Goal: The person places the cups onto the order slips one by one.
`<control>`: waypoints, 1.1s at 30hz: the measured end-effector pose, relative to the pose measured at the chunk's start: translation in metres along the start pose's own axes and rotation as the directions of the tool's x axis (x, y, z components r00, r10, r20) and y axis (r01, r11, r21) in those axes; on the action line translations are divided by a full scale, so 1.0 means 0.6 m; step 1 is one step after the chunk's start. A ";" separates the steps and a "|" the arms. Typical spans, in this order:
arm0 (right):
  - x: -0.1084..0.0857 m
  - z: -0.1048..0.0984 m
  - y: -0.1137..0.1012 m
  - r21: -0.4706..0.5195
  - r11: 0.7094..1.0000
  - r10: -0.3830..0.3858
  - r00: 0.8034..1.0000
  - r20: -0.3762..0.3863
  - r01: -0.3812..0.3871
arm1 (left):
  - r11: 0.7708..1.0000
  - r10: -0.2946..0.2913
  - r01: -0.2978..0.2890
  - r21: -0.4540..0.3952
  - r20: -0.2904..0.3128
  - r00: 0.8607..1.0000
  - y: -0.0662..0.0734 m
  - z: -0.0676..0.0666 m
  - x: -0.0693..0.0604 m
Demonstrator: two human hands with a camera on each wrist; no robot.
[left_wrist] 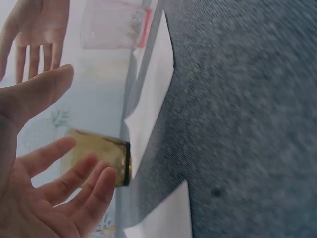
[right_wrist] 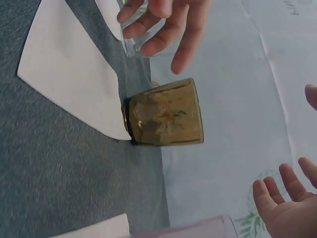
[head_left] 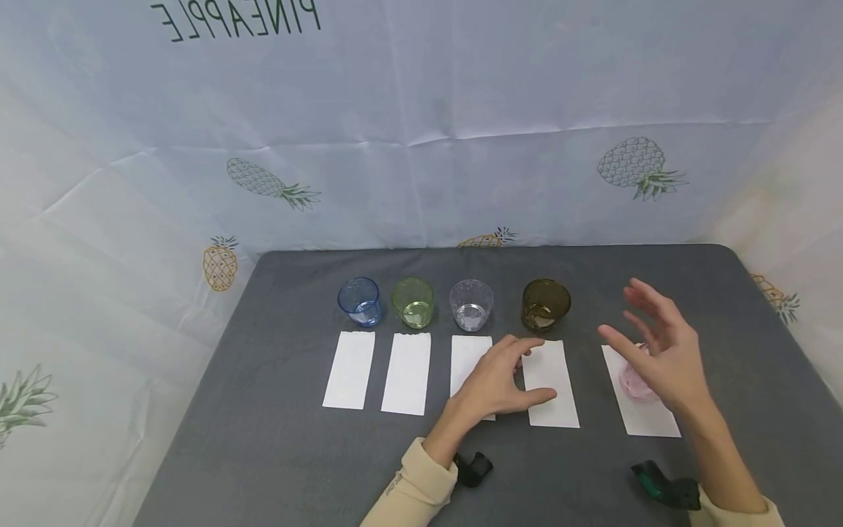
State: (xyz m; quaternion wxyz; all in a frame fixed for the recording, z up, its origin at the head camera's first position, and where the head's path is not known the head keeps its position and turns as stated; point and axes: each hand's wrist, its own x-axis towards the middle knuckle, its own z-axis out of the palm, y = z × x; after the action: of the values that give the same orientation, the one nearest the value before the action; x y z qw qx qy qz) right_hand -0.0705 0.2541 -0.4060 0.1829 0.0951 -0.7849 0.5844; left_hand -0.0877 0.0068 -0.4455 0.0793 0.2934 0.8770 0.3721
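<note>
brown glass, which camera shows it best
The right wrist view: the brown glass appears large and side-on there, its body uncovered. The head view shows it smaller, from above; the left wrist view shows it partly hidden behind the left hand.

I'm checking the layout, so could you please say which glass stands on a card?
The pink glass, near the right hand, on the rightmost card; the blue glass, green glass, clear glass and brown glass stand behind theirs.
</note>
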 end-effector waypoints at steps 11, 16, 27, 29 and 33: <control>0.015 0.037 0.002 -0.036 0.998 0.062 0.997 0.055 -0.060 | 0.998 -0.047 0.046 0.048 0.018 0.999 -0.016 0.001 -0.007; 0.021 0.054 0.008 -0.051 0.995 0.085 0.993 0.086 -0.080 | 0.996 -0.051 0.049 0.069 0.030 0.998 -0.021 0.002 -0.006; 0.033 0.086 0.038 -0.119 0.983 0.158 0.978 0.136 -0.142 | 0.993 -0.053 0.049 0.107 0.031 0.998 -0.028 0.006 -0.004; 0.036 0.090 0.043 -0.133 0.978 0.179 0.974 0.141 -0.161 | 0.993 -0.053 0.050 0.106 0.027 0.998 -0.028 0.007 -0.005; 0.039 0.097 0.052 -0.147 0.974 0.193 0.971 0.143 -0.172 | 0.993 -0.049 0.046 0.110 0.019 0.999 -0.029 0.008 -0.005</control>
State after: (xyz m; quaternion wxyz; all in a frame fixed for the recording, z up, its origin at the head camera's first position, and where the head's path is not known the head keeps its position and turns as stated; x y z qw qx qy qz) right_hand -0.1135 0.2094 -0.4387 0.0720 0.0555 -0.8396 0.5355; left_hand -0.0917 -0.0014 -0.4614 0.0814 0.2805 0.9019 0.3182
